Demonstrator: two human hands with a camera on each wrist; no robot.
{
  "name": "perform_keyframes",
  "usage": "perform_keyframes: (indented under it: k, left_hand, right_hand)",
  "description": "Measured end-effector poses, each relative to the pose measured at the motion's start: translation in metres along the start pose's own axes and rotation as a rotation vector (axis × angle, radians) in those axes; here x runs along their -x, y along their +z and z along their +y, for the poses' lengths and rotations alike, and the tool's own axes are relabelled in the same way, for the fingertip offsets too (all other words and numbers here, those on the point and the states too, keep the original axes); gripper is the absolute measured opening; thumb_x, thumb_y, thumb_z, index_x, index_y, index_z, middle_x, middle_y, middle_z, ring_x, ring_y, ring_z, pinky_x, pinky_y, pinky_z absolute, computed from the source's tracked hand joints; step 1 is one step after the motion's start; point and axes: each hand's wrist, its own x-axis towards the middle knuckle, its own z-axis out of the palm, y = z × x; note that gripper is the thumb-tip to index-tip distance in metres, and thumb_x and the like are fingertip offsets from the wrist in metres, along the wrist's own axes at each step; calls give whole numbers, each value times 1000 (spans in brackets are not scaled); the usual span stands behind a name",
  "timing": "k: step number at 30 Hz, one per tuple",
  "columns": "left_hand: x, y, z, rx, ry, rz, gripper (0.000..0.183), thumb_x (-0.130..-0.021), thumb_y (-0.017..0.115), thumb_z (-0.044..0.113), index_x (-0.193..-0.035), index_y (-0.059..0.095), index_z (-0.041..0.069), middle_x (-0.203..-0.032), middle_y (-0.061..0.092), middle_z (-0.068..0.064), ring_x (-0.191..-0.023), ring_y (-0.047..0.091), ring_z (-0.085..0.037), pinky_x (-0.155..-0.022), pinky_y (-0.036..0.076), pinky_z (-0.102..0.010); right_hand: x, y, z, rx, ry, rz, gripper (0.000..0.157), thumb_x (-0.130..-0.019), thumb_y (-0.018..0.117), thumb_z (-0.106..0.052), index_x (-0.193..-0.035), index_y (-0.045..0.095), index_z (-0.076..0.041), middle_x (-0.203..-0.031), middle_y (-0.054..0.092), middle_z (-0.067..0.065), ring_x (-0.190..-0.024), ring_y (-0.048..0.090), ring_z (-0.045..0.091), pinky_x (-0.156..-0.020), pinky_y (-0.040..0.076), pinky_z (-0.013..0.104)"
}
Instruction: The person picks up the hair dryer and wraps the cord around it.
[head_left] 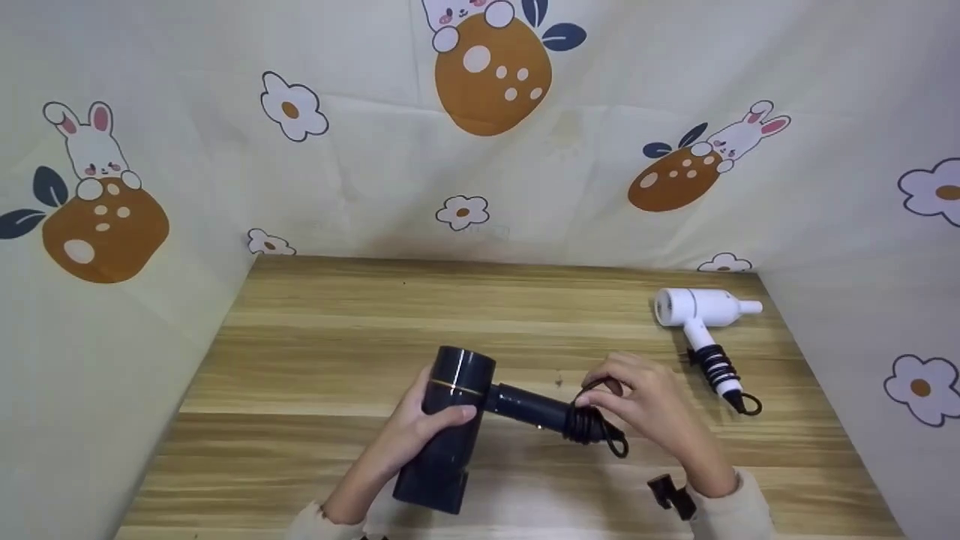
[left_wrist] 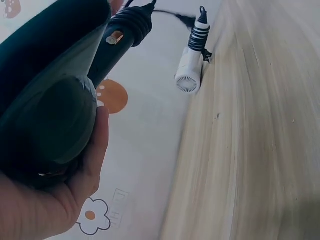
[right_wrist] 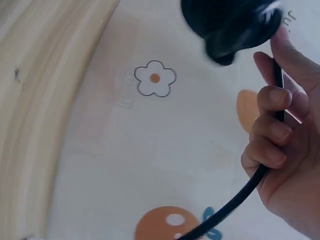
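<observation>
My left hand (head_left: pixel 409 433) grips the barrel of a dark hair dryer (head_left: pixel 454 442) with a gold ring, thumb across its near side. The dryer's handle (head_left: pixel 532 405) points right, with its black cord (head_left: pixel 583 426) wound round the far end and a loop hanging off the tip. At that end my right hand (head_left: pixel 646 396) holds a length of the cord. In the right wrist view the cord (right_wrist: pixel 225 212) runs under the curled fingers (right_wrist: pixel 272 129), below a blurred dark part of the dryer (right_wrist: pixel 235 25). The left wrist view shows the barrel (left_wrist: pixel 55 115) close up.
A white hair dryer (head_left: pixel 712 306), its own black cord (head_left: pixel 718 366) wrapped round the handle, lies at the right of the wooden table (head_left: pixel 315 337). Printed cloth (head_left: pixel 375 165) with rabbits and flowers walls the back and sides. A black bracket (head_left: pixel 671 496) sits by the right wrist.
</observation>
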Motion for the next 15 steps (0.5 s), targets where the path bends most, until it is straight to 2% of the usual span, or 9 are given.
perform_keyframes:
  k: [5,7,11,15]
  left_hand:
    - [2,-2,2,98,-15,-54,74,-81,64,19,-142,23,8,-103,57,-16,-80,63,-23,-69,55,-41]
    - [4,-2,3,123,-17,-66,73,-82,63,19,-142,23,9,-101,57,-15,-79,63,-23,-68,55,-41]
    - [6,-2,5,171,-18,-62,67,-81,61,16,-138,27,7,-99,58,-12,-79,63,-23,-69,54,-41]
    - [6,0,8,215,-11,-9,63,-81,60,17,-135,30,4,-97,58,-9,-80,62,-22,-72,53,-38]
  right_hand:
    - [4,5,17,-370,141,-31,12,-74,72,-3,-85,70,-7,-76,64,2,-63,52,0,-53,44,15]
    - [6,9,24,-466,197,-28,11,-76,69,2,-86,69,-2,-79,65,3,-68,57,1,-58,49,17]
    - [11,20,35,-520,274,-18,9,-82,63,4,-89,68,3,-86,69,-7,-81,63,1,-71,51,16]
    - [16,32,42,-526,290,1,11,-87,56,4,-90,67,4,-89,68,-13,-83,63,0,-74,50,14]
